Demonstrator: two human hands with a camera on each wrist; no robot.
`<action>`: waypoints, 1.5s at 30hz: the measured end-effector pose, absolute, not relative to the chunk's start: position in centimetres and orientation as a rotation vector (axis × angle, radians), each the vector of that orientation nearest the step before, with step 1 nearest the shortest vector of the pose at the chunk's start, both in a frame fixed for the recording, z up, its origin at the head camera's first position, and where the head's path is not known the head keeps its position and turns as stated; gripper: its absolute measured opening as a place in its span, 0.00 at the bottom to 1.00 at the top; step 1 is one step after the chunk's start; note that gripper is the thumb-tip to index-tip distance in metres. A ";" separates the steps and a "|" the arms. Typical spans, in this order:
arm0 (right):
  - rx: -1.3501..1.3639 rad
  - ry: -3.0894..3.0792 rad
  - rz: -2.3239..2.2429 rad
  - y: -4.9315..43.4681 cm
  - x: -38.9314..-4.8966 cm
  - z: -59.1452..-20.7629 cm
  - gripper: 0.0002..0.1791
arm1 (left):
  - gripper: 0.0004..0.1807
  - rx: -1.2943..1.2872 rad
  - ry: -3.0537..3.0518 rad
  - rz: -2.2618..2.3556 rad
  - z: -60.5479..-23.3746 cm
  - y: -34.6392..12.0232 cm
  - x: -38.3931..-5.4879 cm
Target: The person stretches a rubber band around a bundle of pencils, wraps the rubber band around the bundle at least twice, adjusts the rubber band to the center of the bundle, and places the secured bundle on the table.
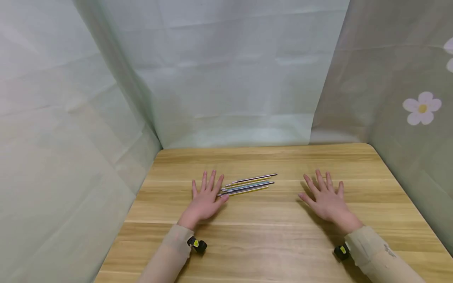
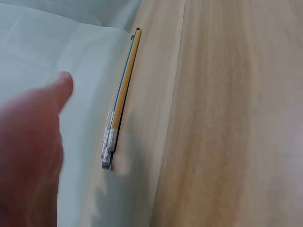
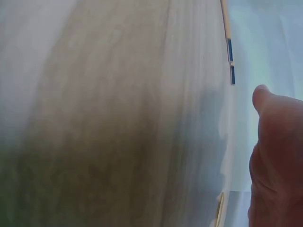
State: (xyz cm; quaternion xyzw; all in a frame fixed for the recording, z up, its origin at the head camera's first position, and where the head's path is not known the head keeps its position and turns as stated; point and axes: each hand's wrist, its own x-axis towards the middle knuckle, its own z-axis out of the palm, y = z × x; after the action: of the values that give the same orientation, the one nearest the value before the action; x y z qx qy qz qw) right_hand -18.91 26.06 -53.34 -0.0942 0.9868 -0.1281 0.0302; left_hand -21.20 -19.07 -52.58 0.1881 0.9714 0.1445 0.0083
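Several pencils (image 1: 249,191) with eraser ends lie in a loose, nearly parallel bundle on the table; some are yellow, others dark or bluish. My left hand (image 1: 205,203) is spread flat just left of them, its thumb overlapping the eraser ends in the head view. In the left wrist view a yellow pencil (image 2: 125,85) lies beside a bluish one, eraser ends toward the camera, with the left thumb (image 2: 61,90) off to their left. Well right of the bundle, my right hand (image 1: 327,202) has its fingers straight and fanned out, holding nothing. Pencil ends (image 3: 230,49) show past the right thumb (image 3: 261,97).
The wooden table (image 1: 276,239) has rounded far corners. Pale cloth (image 1: 230,78) hangs behind it and along both sides, with a printed flower (image 1: 422,108) at right. Small black devices sit at the left wrist (image 1: 198,245) and right wrist (image 1: 341,252).
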 end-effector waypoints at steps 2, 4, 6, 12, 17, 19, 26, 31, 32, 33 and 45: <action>-0.300 3.042 -0.406 26.0 -19.0 -53.2 0.48 | 0.44 0.596 3.034 0.502 -52.6 -19.3 -21.2; -0.316 3.038 -0.422 26.0 -19.1 -53.1 0.47 | 0.44 0.605 3.034 0.554 -52.6 -19.6 -21.0; -0.335 3.029 -0.440 26.0 -19.2 -53.0 0.47 | 0.44 0.612 3.033 0.591 -52.7 -19.8 -20.9; -0.434 3.002 -0.498 26.0 -19.5 -52.8 0.44 | 0.44 0.633 3.015 0.630 -53.2 -20.9 -20.6; -0.528 2.974 -0.562 25.6 -19.6 -52.4 0.43 | 0.45 0.618 2.987 0.640 -53.1 -21.9 -20.0; -0.548 2.974 -0.560 25.3 -19.8 -52.3 0.44 | 0.44 0.609 2.983 0.636 -53.0 -22.3 -19.9; -0.603 2.957 -0.523 24.1 -21.3 -52.6 0.46 | 0.42 0.593 2.985 0.697 -52.9 -23.4 -19.9; -0.601 2.926 -0.510 22.7 -22.5 -52.8 0.47 | 0.41 0.548 2.989 0.709 -52.8 -23.6 -19.8; -0.601 2.919 -0.506 22.4 -22.7 -52.8 0.48 | 0.41 0.533 2.984 0.712 -52.8 -23.7 -19.7; -0.602 2.909 -0.509 22.1 -22.9 -52.9 0.48 | 0.41 0.518 2.977 0.713 -52.8 -23.7 -19.6; -0.616 2.908 -0.444 19.6 -25.2 -53.4 0.51 | 0.46 0.477 2.897 0.668 -55.5 -24.0 -19.5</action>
State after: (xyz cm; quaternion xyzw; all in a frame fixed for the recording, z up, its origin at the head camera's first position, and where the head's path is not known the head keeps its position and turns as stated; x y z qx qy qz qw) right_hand -25.21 19.64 -53.37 -0.2044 0.9654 -0.1473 0.0678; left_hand -19.53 -23.97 -55.48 0.1582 0.9601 0.2213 0.0650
